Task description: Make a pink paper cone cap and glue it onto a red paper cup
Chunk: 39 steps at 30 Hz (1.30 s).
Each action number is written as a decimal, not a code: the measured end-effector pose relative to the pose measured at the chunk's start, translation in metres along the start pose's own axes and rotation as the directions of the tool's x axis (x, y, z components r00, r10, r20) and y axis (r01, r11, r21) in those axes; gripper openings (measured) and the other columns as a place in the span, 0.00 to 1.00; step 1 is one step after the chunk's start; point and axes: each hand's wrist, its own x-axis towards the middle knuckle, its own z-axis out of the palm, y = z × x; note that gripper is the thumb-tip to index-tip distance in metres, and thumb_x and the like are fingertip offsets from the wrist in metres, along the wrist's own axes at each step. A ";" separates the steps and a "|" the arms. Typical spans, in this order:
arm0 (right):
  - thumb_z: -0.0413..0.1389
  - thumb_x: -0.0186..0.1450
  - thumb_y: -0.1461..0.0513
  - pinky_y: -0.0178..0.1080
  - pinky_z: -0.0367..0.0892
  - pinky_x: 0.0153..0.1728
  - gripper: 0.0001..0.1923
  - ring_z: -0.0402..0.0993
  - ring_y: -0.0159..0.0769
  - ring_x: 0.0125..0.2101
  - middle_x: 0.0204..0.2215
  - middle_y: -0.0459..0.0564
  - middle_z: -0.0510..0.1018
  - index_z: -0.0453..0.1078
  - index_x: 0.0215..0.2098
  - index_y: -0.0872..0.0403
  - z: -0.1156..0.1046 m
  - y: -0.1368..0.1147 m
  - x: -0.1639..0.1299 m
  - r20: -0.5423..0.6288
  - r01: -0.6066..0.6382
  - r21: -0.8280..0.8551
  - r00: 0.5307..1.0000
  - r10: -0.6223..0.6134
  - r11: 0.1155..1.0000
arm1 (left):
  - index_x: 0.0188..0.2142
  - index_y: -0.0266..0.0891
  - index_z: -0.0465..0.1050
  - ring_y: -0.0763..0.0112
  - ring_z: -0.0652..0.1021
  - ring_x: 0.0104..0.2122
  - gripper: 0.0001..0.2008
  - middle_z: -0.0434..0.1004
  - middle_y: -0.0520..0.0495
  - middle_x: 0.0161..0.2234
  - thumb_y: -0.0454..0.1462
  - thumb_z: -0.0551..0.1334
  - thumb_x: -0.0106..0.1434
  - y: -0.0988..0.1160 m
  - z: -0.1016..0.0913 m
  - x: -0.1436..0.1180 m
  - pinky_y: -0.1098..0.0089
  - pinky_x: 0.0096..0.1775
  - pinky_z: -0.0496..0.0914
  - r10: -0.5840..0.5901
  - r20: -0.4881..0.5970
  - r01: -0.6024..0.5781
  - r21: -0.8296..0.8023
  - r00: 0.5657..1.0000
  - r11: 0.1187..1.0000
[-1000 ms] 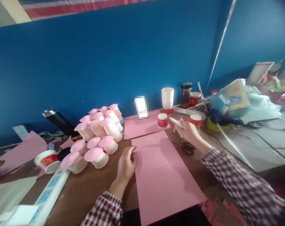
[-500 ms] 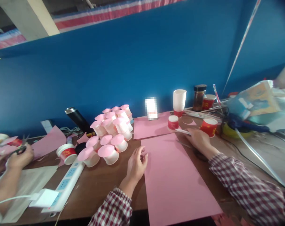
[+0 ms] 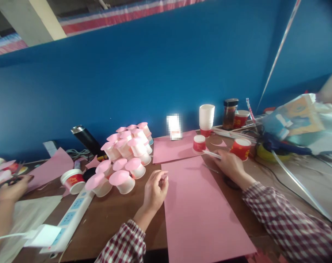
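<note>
My left hand (image 3: 155, 190) rests at the left edge of a large pink sheet (image 3: 201, 212), its fingers loosely bent and apart, holding nothing. My right hand (image 3: 230, 166) is closed on a slim white stick (image 3: 212, 154), perhaps a pen; its exact kind is unclear. The stick's tip points left, close to the base of a small red-and-white paper cup (image 3: 199, 143) that stands upside down. Partly under my right hand lies a thin metal blade (image 3: 209, 168), with a dark loop near it. Left of my left hand stand several white cups with pink paper discs on top (image 3: 122, 178).
A co-worker's hands (image 3: 9, 190) hold scissors at the far left. A power strip (image 3: 68, 219), a red-banded cup (image 3: 73, 180) and a black flask (image 3: 86, 140) stand on that side. Stacked cups (image 3: 206, 117), a jar (image 3: 230, 114), a red cup (image 3: 240, 149) and plastic bags (image 3: 300, 117) are right.
The whole view has shifted slightly. The co-worker's hands at the left have moved lower. My hands show almost no change; the right still holds the white stick.
</note>
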 end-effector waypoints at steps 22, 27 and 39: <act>0.67 0.48 0.54 0.33 0.65 0.27 0.17 0.69 0.31 0.24 0.22 0.43 0.73 0.68 0.26 0.55 0.014 -0.094 -0.028 0.164 -0.139 0.967 0.981 -0.103 0.213 | 0.34 0.35 0.76 0.77 0.71 0.24 0.14 0.74 0.51 0.25 0.43 0.67 0.53 0.021 0.057 0.042 0.74 0.29 0.68 -0.347 0.418 0.538 -0.729 0.840 0.424; 0.63 0.53 0.53 0.32 0.62 0.24 0.15 0.67 0.30 0.23 0.21 0.43 0.72 0.69 0.29 0.55 0.013 -0.090 -0.026 0.158 -0.100 0.935 0.977 -0.146 0.341 | 0.33 0.37 0.72 0.74 0.75 0.30 0.12 0.75 0.50 0.29 0.43 0.66 0.55 0.019 0.057 0.043 0.71 0.36 0.70 -0.341 0.403 0.523 -0.737 0.849 0.429; 0.48 0.65 0.51 0.31 0.58 0.22 0.16 0.60 0.29 0.21 0.20 0.42 0.65 0.65 0.29 0.53 0.002 -0.079 -0.026 0.146 -0.020 0.857 0.968 -0.206 0.515 | 0.41 0.37 0.70 0.78 0.74 0.27 0.18 0.72 0.52 0.29 0.44 0.66 0.54 0.001 0.056 0.046 0.72 0.33 0.72 -0.538 0.332 0.542 -0.786 0.775 0.296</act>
